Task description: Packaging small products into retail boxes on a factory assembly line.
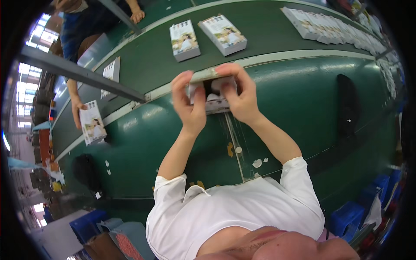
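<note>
Both of my hands hold a small printed carton (216, 110) over the near edge of the green belt. Its open end faces me, with the dark inside showing between light end flaps. My left hand (187, 104) grips the left side, its thumb at a flap and its fingers over the top. On the other side my right hand (243, 97) does the same, its thumb pressed at the opening. Slight blur hides what, if anything, is inside. Just beyond lie two closed white cartons with a picture on top, a left carton (185, 40) and a right carton (223, 34).
A long row of cartons (329, 27) lies at the far right on the belt (264, 32). At left, a co-worker's hand (77, 110) holds a carton (92, 123); another carton (111, 73) lies beyond the grey metal bar (86, 71). Black objects (346, 104) rest on the green table (294, 99).
</note>
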`<action>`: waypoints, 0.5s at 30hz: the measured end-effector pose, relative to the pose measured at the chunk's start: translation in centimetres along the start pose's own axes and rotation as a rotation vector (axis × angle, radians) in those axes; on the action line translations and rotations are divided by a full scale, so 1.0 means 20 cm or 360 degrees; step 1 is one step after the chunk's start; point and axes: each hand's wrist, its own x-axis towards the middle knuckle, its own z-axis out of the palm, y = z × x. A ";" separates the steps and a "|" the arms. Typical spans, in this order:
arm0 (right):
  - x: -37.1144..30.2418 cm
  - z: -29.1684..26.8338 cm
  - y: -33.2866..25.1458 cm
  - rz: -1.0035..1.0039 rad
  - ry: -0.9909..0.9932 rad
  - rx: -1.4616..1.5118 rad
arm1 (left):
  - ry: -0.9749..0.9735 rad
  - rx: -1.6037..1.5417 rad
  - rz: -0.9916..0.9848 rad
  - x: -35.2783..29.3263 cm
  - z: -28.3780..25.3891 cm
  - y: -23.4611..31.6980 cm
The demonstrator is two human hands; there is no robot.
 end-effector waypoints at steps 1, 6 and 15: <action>0.00 -0.04 0.00 -0.0111 -0.0100 -0.0059 | 0.0094 0.0111 0.0347 0.00 0.00 -0.06; 0.06 -0.13 0.04 -0.0657 -0.0573 -0.0362 | -0.0289 -0.0025 0.0596 -0.02 -0.08 -0.12; 0.09 -0.16 0.02 -0.0518 -0.0563 -0.0335 | -0.0112 0.0039 0.0178 -0.02 -0.02 -0.05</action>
